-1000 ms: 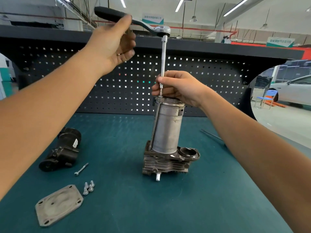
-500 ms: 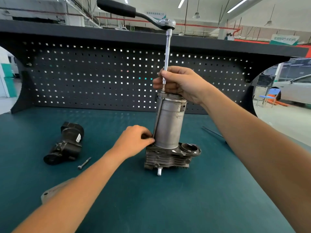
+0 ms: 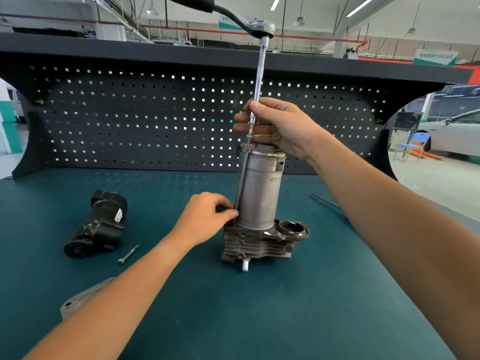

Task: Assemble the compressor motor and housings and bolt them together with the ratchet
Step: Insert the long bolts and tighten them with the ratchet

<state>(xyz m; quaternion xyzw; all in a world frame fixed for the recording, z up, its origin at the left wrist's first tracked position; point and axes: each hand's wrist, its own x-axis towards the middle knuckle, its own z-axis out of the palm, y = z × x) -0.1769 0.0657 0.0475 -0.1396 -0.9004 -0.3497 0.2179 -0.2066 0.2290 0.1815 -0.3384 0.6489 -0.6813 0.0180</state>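
A grey cylindrical compressor motor point(image 3: 259, 190) stands upright on a finned housing point(image 3: 257, 246) at the middle of the green bench. A ratchet point(image 3: 257, 27) with a long extension bar point(image 3: 257, 81) stands vertically over the motor's top left edge. My right hand point(image 3: 278, 127) grips the lower end of the extension on top of the motor. My left hand point(image 3: 205, 216) pinches the lower end of a long bolt point(image 3: 241, 183) that runs down the motor's left side, just above the housing.
A black housing part point(image 3: 100, 224) lies at the left, with a loose long bolt point(image 3: 128, 254) beside it. A grey cover plate point(image 3: 78, 300) shows partly under my left forearm. A thin rod point(image 3: 326, 201) lies at the right. The pegboard point(image 3: 155, 120) backs the bench.
My left hand let go of the ratchet handle and came down to the base of the motor, where it now pinches the long bolt. My right hand stays on the extension.
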